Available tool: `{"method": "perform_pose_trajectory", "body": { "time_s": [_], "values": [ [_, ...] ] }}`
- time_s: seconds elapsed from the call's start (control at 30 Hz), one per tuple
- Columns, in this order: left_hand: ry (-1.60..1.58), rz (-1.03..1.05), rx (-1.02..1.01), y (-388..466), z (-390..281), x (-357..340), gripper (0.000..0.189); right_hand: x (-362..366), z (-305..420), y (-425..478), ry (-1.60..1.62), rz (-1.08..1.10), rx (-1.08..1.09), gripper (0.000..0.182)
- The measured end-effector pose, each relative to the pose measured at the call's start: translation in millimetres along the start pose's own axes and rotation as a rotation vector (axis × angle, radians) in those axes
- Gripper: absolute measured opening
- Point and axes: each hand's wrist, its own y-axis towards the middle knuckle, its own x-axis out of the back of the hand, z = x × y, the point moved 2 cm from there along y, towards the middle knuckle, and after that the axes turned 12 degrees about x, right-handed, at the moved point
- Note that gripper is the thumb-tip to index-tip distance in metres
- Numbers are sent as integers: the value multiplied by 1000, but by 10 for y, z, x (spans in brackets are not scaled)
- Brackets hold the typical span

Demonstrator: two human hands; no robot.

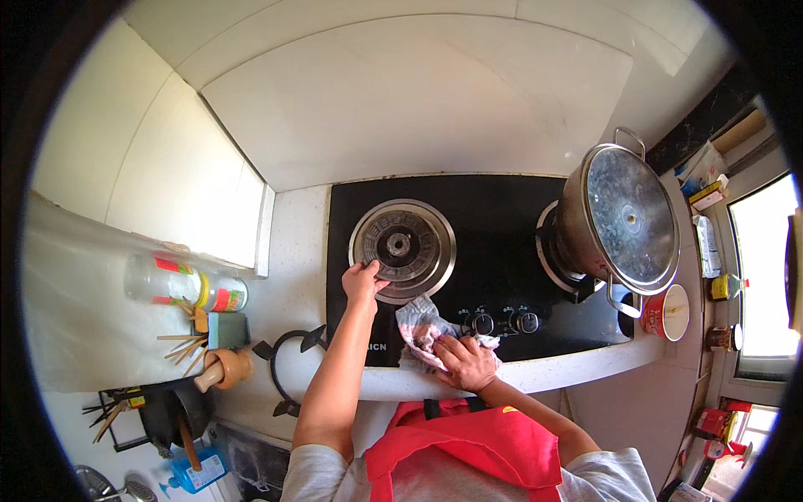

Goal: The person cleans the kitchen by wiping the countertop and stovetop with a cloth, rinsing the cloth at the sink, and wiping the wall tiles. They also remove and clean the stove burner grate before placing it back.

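Note:
My left hand [361,285] grips the lower left rim of the round metal burner drip tray [446,251], thumb on top and fingers partly hidden. The tray sits at the left burner of a black glass gas cooktop [495,251], with the burner head [398,245] at its middle. My right hand [465,363] presses on a crumpled grey, pink and white cloth [417,323] at the cooktop's front edge. Just beyond that hand are two control knobs [482,324]. A black pan support [274,370] lies off the burner, on the counter to the left.
A lidded steel pot [574,219] stands on the right burner, beside a red paper tub [655,317]. At left are glass jars [229,295], a wooden mortar [233,369] with pestle, and a black wok [169,411]. Packets and bottles [721,287] line the right-hand windowsill.

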Motion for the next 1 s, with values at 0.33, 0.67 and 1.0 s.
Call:
{"method": "perform_pose_trajectory", "body": {
  "time_s": [0.33, 0.67, 1.0],
  "values": [
    [-55, 58, -127, -72, 48, 27, 10, -20, -6, -24, 31, -4, -10, 57],
    [-122, 39, -391, -806, -262, 157, 18, -37, -12, -36, 9, -24, 18, 54],
    [-11, -258, -826, -1625, -503, 636, 26, -23, 62, 5, -14, -52, -1, 49]
  ]
}}
